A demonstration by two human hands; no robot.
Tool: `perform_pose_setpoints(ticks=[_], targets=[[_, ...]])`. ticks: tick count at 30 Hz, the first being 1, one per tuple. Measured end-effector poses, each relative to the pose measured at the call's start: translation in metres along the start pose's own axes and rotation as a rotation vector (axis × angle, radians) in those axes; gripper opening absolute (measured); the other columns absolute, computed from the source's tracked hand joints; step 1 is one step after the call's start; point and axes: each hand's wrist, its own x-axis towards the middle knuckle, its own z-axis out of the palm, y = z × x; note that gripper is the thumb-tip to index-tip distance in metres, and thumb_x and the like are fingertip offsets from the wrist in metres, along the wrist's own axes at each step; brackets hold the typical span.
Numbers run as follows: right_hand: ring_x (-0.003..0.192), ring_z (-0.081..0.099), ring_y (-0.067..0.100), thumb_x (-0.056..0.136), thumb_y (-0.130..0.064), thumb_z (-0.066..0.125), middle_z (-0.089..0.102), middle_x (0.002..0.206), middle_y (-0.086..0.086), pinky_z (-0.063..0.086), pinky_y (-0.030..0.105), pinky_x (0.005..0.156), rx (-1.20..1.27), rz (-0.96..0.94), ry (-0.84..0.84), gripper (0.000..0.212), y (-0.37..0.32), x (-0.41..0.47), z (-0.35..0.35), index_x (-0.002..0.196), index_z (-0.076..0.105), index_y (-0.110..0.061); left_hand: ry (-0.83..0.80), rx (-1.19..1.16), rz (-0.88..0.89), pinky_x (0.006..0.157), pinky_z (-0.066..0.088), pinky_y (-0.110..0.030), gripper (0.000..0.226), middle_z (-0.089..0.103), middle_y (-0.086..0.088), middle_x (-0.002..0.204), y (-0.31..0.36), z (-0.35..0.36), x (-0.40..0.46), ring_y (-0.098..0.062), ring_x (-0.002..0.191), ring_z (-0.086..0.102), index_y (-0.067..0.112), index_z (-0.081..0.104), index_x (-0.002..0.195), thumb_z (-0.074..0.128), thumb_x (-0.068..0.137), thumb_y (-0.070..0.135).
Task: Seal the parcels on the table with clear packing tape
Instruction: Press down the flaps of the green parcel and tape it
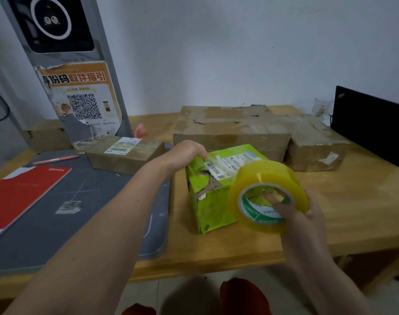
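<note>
Mostly hidden L hand fingers behind green parcel, grip unclear, R hand gripping tape roll.

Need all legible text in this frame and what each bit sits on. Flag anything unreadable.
"身份码取件指引": heading of the torn orange poster on the grey kiosk post.
QR code on the same poster: a code only; the small print around it is too blurred.
Shipping labels on the green parcel and the small brown parcel: too small to read.
White logo on the red booklet: blurred.
Green print inside the tape roll core: unreadable.
</note>
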Motion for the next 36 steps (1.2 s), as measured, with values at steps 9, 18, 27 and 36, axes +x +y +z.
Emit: perform_pose_setpoints(ticks=[9,18,27,36], targets=[[0.089,0.071,0.024,0.08,0.009,0.063,0.074,0.086,0.002,0.053,0.043,0.077,-0.077,-0.034,-0.061,0.032,-0.015,0.043,-0.005,0.099,0.063,-0.016,0.137,0.2,-0.127,0.075,0.04,-0.029,0.019,0.057,-0.013,0.093,-0.012,0.014,-0.024,-0.027,0.085,0.051,0.005,0.062,0.084,0.054,0.097,0.017],[0.07,0.066,0.008,0.084,0.017,0.052,0.065,0.082,0.005,0.051,0.018,0.058,-0.387,-0.341,-0.092,0.036,-0.035,0.046,-0.009,0.099,0.057,-0.016,0.457,-0.071,0.073,0.073,0.051,-0.038,0.025,0.061,0.006,0.061,-0.014,0.016,-0.04,-0.019,0.066,0.058,0.022,0.058,0.071,0.061,0.095,0.027],[0.062,0.053,0.013,0.08,0.014,0.062,0.054,0.076,0.0,0.044,0.023,0.049,-0.742,-0.42,-0.123,0.037,-0.049,0.044,0.003,0.098,0.052,-0.016,0.489,0.325,-0.044,0.073,0.046,-0.035,0.023,0.059,0.01,0.074,-0.025,0.024,-0.038,-0.022,0.09,0.063,0.03,0.059,0.074,0.063,0.094,0.04],[0.071,0.051,0.026,0.079,0.003,0.063,0.05,0.077,-0.001,0.037,0.031,0.054,-1.024,-0.41,-0.164,0.038,-0.07,0.049,0.023,0.102,0.045,-0.022,0.485,0.537,-0.014,0.092,0.045,-0.039,0.021,0.074,-0.001,0.102,-0.024,0.025,-0.032,-0.026,0.103,0.063,0.03,0.074,0.101,0.06,0.096,0.044]])
